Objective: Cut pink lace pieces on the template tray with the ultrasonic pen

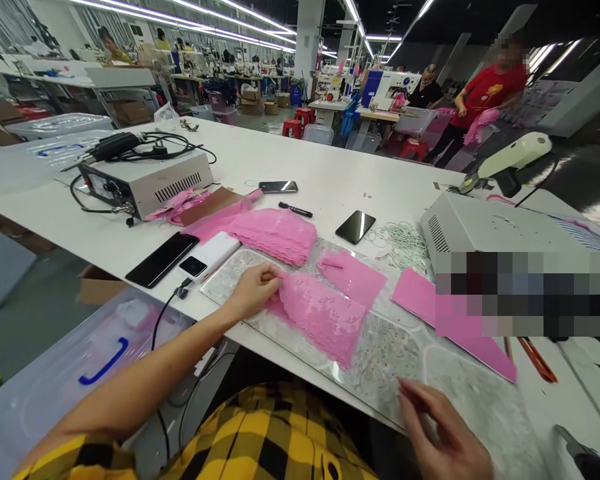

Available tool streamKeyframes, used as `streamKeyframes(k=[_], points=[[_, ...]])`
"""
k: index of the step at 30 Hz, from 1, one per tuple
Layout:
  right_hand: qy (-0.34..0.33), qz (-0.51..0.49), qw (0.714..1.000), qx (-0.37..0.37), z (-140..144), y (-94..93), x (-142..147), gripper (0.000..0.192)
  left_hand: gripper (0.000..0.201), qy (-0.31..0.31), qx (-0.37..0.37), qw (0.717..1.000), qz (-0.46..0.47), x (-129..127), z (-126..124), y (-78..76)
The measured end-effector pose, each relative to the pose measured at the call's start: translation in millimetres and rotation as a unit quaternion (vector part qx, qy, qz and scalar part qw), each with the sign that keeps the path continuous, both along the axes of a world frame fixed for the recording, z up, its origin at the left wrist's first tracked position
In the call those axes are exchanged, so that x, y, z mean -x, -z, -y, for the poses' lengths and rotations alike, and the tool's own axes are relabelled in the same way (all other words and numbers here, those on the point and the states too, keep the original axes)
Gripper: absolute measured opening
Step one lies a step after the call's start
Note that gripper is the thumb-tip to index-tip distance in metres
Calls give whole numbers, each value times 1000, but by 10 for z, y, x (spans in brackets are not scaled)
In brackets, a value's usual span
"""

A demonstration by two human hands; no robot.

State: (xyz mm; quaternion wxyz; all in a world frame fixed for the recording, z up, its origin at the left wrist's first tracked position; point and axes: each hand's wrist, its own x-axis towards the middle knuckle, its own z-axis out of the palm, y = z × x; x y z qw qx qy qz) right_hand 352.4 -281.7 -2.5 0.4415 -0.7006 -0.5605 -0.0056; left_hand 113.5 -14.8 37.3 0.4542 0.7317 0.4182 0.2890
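Two bare hands over a long white worktable [330, 180], head view only. Left hand [254, 289] has its fingers curled together, pinching the left edge of a flat pink lace fabric piece [323, 317]. The lace lies spread on a clear glass-like plate over a speckled pattern sheet [380, 353], near the table's front edge. Right hand [443, 433] is low right, fingers loosely spread, grasping nothing — fingertips just above or on the plate, cannot tell if touching; well apart from the lace.

Behind the lace: a thick stack of folded pink lace pieces [277, 233], and a smaller pink lace piece [353, 277] just right of it. A plain pink sheet [450, 320] lies further right, partly under a blurred patch. Left of the left hand: a white power bank [211, 255] with a cable, beside a black phone [163, 259]. Another black phone [355, 227], a black marker pen [295, 209] and a pile of pale rubber bands [405, 240] sit mid-table. A grey metal control box [145, 180] stands far left — cables on top. A person in a red shirt [485, 93] stands in the background.
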Motion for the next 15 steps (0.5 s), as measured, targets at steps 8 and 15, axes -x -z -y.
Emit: streamKeyframes(k=[8,15], points=[[-139,119,983,-17,-757,-160,286,19,5,-26,-98,992,-81,283,126,178],[-154,114,981,-3,-845,-55,262,10,5,2,-149,982,-117,315,86,171]])
